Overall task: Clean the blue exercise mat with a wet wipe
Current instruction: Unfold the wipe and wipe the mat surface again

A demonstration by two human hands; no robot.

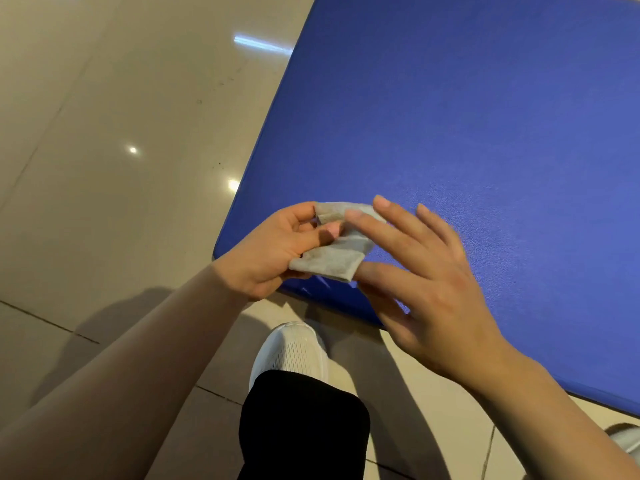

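The left hand pinches a greyed, folded wet wipe above the near corner of the blue exercise mat, which lies on the tiled floor. At the wipe's 3 o'clock, the right hand is released, straight fingers touching its edge. The step looks like refolding: turn a cleaner face outward, flatten it, then wipe in overlapping strokes toward 12 o'clock.

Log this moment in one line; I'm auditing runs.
left hand grips wet wipe | right hand open, touching it | over blue mat corner
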